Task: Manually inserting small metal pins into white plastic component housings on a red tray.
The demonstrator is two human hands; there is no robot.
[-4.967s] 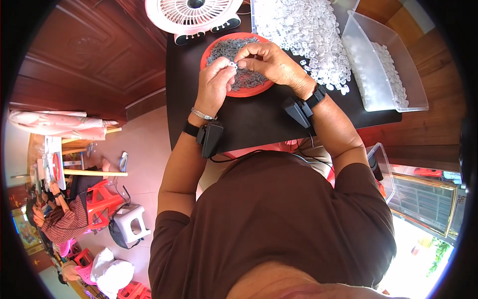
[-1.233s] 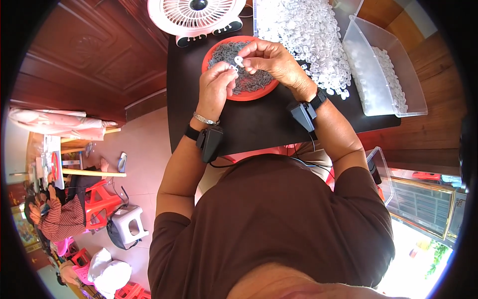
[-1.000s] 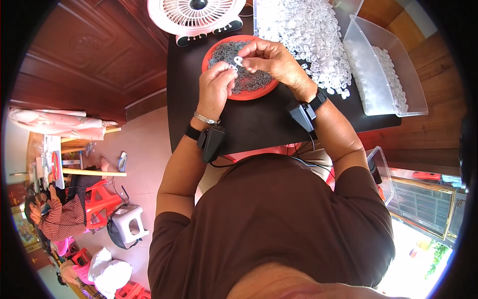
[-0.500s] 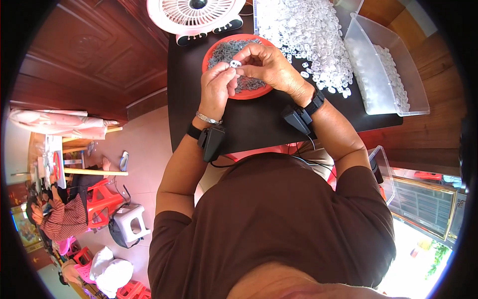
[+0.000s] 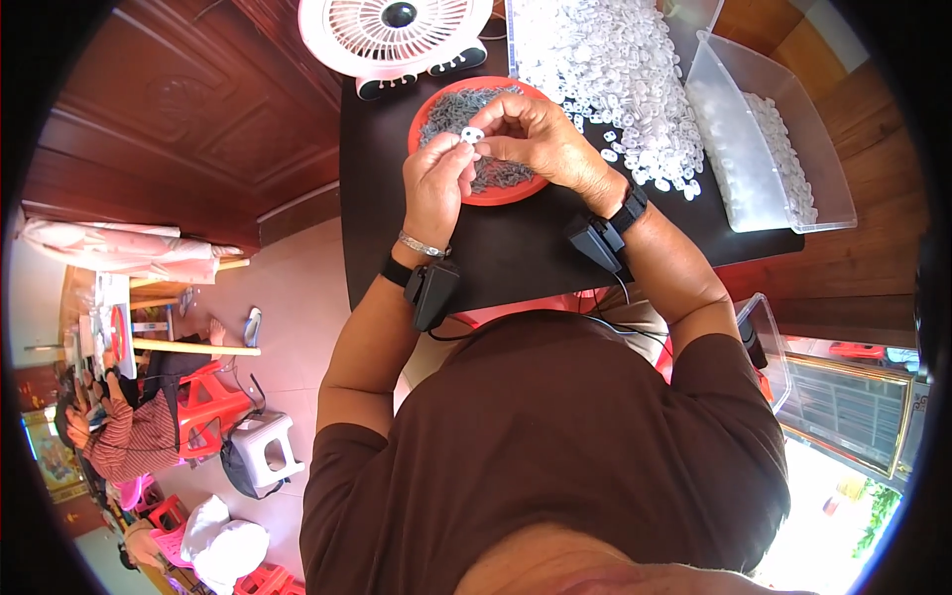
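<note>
Both my hands meet above a round red tray (image 5: pixel 516 191) filled with small dark metal pieces (image 5: pixel 451 107) on a black table (image 5: pixel 516 253). My left hand (image 5: pixel 436 188) and my right hand (image 5: pixel 535 139) pinch a small white plastic part (image 5: pixel 472 133) between their fingertips. Each wrist carries a black strapped device, and the left one also wears a bracelet. A large heap of white plastic parts (image 5: pixel 615 69) lies to the right of the tray.
A pink and white desk fan (image 5: pixel 395 35) stands at the table's far edge. A clear plastic bin (image 5: pixel 764 129) with white parts sits at the right. At the lower left, another person sits by red stools and a table.
My hands have stayed over the red tray, shifting slightly as the fingers work the small white part between them. Nothing else on the table has moved.
</note>
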